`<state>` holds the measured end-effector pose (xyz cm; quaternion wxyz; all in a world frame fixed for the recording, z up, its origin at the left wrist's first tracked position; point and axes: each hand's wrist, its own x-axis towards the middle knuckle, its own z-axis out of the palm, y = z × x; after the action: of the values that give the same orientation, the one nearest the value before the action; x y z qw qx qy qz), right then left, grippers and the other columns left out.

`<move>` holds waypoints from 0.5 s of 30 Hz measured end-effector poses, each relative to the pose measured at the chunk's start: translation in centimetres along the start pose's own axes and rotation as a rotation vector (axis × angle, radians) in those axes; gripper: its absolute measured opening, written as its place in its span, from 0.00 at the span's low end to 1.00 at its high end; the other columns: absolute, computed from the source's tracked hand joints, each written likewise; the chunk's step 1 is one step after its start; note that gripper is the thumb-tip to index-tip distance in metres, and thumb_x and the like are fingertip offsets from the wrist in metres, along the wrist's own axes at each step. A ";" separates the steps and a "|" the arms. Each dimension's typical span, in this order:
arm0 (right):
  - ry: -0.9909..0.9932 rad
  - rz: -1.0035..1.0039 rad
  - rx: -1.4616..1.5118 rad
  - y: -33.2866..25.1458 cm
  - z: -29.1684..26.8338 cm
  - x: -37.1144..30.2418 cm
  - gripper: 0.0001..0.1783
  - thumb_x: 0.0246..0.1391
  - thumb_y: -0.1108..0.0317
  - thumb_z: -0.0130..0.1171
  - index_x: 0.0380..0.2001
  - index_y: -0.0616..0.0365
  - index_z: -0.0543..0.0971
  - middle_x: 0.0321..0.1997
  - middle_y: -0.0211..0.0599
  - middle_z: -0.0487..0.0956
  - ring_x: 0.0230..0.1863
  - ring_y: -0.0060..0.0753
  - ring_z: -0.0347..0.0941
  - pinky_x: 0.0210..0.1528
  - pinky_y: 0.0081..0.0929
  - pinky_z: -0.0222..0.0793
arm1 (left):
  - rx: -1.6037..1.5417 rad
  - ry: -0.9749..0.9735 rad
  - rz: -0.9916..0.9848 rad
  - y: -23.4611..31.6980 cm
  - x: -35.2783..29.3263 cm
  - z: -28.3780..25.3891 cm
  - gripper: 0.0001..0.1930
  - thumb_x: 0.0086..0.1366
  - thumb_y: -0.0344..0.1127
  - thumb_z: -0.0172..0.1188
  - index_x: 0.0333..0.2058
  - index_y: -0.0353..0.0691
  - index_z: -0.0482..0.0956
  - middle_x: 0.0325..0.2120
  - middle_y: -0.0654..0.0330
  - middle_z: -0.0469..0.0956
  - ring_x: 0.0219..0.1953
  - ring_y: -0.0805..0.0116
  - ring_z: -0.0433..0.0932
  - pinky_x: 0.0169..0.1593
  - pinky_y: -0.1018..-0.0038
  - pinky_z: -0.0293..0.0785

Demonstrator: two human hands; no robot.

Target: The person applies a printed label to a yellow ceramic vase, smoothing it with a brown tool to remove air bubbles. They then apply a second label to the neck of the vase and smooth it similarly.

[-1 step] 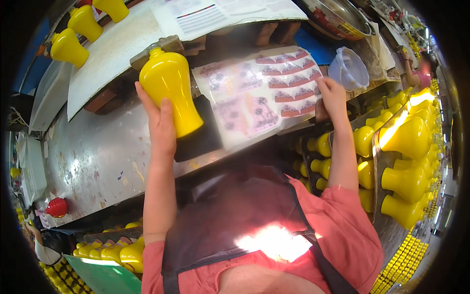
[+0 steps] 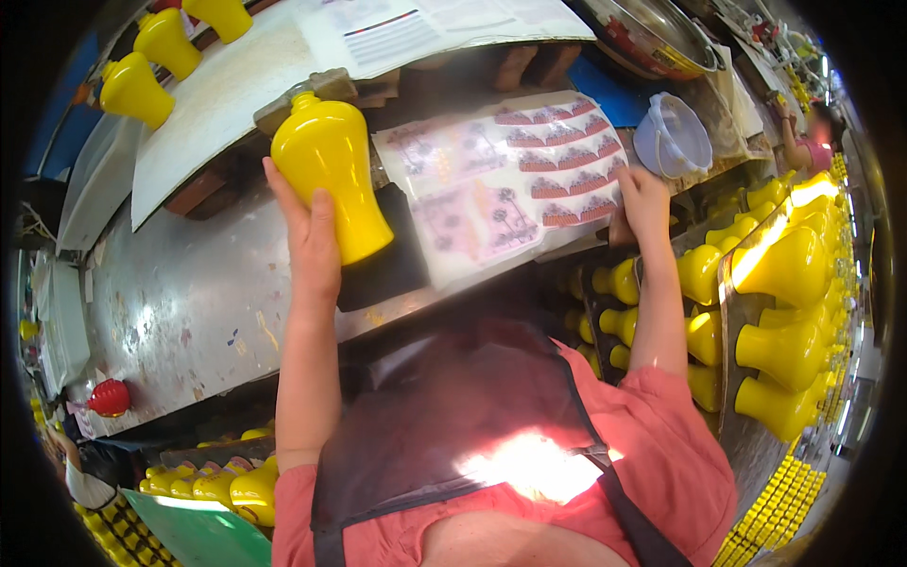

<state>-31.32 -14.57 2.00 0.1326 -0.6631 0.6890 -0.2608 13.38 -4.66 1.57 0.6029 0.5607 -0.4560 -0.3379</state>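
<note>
My left hand (image 2: pixel 314 227) is closed around the side of a glossy yellow vase (image 2: pixel 331 170), thumb lying along its body. The vase's narrow neck points away from me beside a brown block (image 2: pixel 274 113), and its flared base is over a black pad (image 2: pixel 397 265). To the right lies a pale sheet of printed decals (image 2: pixel 463 203), with pinkish scenes on its left and rows of small red-brown strips on its right. My right hand (image 2: pixel 645 203) has curled fingers at the sheet's right edge; whatever they pinch is hidden.
A light-blue bucket (image 2: pixel 673 142) stands past my right hand, near a large metal basin (image 2: pixel 652 38). Racks of yellow vases (image 2: pixel 779 350) fill the right side. More vases (image 2: pixel 137 90) stand at the far left on a white board (image 2: pixel 236 104). A red object (image 2: pixel 110 398) sits near the left edge.
My right hand has moved slightly down along the sheet's right edge, toward me. My left hand and the vase stay almost as they were.
</note>
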 end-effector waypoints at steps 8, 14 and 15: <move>0.018 0.114 -0.334 6.6 2.0 -6.7 0.22 0.68 0.62 0.51 0.63 0.40 0.79 0.36 0.59 0.83 0.39 0.65 0.80 0.42 0.51 0.75 | -0.265 -0.010 -0.093 -1.0 0.2 -0.1 0.44 0.75 0.40 0.55 0.77 0.34 0.38 0.71 0.48 0.62 0.70 0.61 0.63 0.71 0.71 0.60; 0.221 0.063 0.210 3.9 1.8 -4.5 0.16 0.67 0.65 0.59 0.54 0.59 0.81 0.35 0.40 0.84 0.34 0.38 0.80 0.41 0.36 0.74 | -0.166 0.040 -0.043 -0.7 -0.1 0.0 0.45 0.75 0.42 0.55 0.78 0.41 0.34 0.73 0.45 0.59 0.69 0.56 0.66 0.70 0.69 0.61; 0.181 0.031 0.316 2.5 1.9 -4.2 0.14 0.67 0.65 0.59 0.51 0.60 0.82 0.35 0.38 0.83 0.31 0.32 0.78 0.37 0.31 0.73 | -0.138 0.041 -0.033 -0.7 -0.2 0.0 0.46 0.75 0.42 0.55 0.78 0.43 0.33 0.73 0.44 0.59 0.69 0.56 0.67 0.70 0.68 0.61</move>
<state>-32.08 -10.80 -1.62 0.1767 -0.5972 0.6587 -0.4223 13.39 -4.55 0.86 0.6439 0.5319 -0.4098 -0.3669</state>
